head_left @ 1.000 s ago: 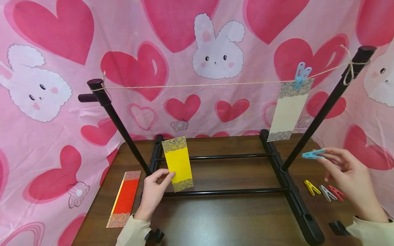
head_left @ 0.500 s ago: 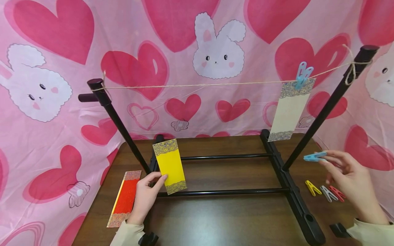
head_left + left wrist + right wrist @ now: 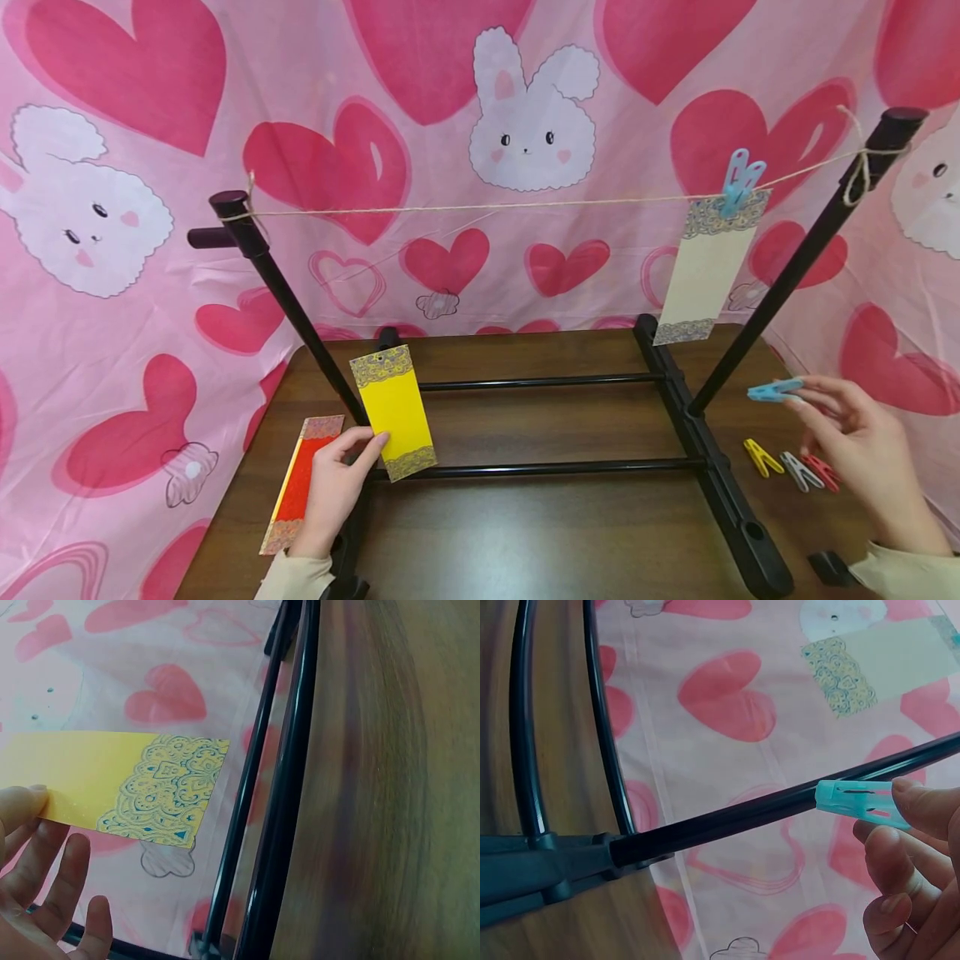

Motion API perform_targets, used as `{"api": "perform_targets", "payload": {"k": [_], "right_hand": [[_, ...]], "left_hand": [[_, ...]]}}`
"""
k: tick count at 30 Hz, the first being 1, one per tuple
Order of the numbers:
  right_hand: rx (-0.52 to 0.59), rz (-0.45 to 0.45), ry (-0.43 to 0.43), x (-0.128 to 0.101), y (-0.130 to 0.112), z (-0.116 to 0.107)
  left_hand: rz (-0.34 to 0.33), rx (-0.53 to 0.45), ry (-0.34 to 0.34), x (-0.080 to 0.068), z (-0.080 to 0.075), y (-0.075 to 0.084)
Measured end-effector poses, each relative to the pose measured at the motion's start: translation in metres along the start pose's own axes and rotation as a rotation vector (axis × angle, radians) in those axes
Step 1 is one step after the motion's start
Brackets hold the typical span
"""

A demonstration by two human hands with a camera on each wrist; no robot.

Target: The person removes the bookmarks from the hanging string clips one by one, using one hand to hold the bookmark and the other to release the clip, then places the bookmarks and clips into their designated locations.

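Observation:
My left hand (image 3: 333, 483) pinches the lower end of a yellow card (image 3: 392, 412) with patterned ends, holding it upright above the table's left side; the same yellow card (image 3: 112, 785) fills the left wrist view by my fingers (image 3: 45, 862). My right hand (image 3: 862, 437) pinches a blue clothespin (image 3: 774, 390) at the right, beside the rack's slanted post; the blue clothespin (image 3: 859, 802) shows between thumb and fingers in the right wrist view. A twine line (image 3: 480, 205) runs between two black posts. A cream card (image 3: 705, 275) hangs from it under another blue clothespin (image 3: 738, 179).
A red card (image 3: 303, 483) lies flat on the brown table (image 3: 540, 533) at the left. Yellow (image 3: 761, 457), grey (image 3: 797, 471) and red (image 3: 821, 471) clothespins lie at the right. The black rack base (image 3: 705, 467) spans the table. A pink heart-and-bunny cloth (image 3: 480, 125) hangs behind.
My left hand has carried the yellow card leftward and slightly down. My right hand with the blue clothespin has drifted a little right and down.

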State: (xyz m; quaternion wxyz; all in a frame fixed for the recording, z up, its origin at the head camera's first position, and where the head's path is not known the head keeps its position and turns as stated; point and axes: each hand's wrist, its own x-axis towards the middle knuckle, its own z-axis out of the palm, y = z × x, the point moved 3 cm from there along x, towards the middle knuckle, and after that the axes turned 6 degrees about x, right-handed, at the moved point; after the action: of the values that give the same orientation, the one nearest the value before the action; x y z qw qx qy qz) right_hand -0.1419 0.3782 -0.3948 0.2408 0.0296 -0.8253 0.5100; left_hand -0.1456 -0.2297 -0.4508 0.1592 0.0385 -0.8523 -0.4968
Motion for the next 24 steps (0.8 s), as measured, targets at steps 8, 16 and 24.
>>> {"api": "perform_targets", "payload": {"k": [8, 16, 24], "right_hand": [[0.006, 0.026, -0.004, -0.004, 0.011, -0.002], [-0.020, 0.078, -0.011, -0.006, 0.023, -0.006], [-0.134, 0.113, -0.027, -0.011, 0.032, -0.010]], "left_hand": [[-0.003, 0.025, 0.046, -0.002, -0.010, -0.008], [-0.056, 0.002, 0.078, -0.004, -0.018, -0.012], [-0.072, 0.019, 0.100, -0.005, -0.027, -0.020]]}}
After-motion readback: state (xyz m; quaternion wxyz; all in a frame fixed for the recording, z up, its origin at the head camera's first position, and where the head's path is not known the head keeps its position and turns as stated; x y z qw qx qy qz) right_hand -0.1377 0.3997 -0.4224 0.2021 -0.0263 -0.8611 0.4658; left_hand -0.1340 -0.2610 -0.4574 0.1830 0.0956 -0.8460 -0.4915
